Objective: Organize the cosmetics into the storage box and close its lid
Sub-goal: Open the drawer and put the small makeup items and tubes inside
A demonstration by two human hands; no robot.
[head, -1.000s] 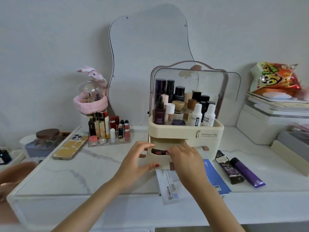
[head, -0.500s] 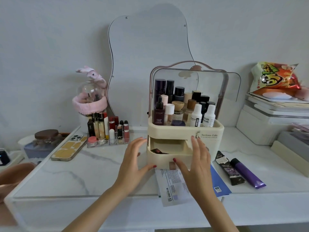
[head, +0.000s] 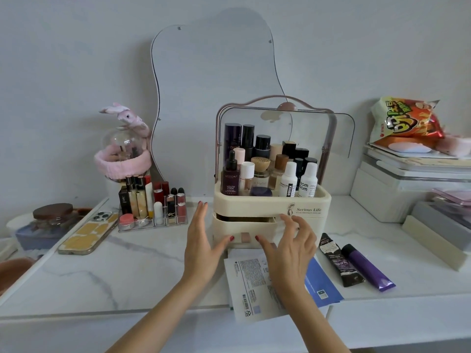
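A cream storage box [head: 309, 203] stands mid-table, its top tray full of upright bottles [head: 265, 169]. Its clear lid [head: 300, 133] is swung up and back. The lower left drawer [head: 244, 229] is almost pushed in, a narrow gap showing above its front. My left hand [head: 201, 240] is flat beside the drawer's left end, its thumb on the drawer front. My right hand [head: 288, 248] has fingers spread, thumb on the drawer front, fingers near the box's right part. Neither hand holds anything. A black tube [head: 339, 261] and a purple tube [head: 367, 267] lie right of the box.
Paper sachets and a blue leaflet [head: 254, 281] lie under my right wrist at the table's front edge. A clear lipstick rack [head: 150, 202] and a phone [head: 88, 233] sit to the left. A wavy mirror [head: 216, 98] leans behind. White boxes and a snack bag [head: 405, 123] fill the right side.
The drawer stood open a second ago and has slid back almost fully into the box. Both hands moved forward with it, thumbs pressing its front.
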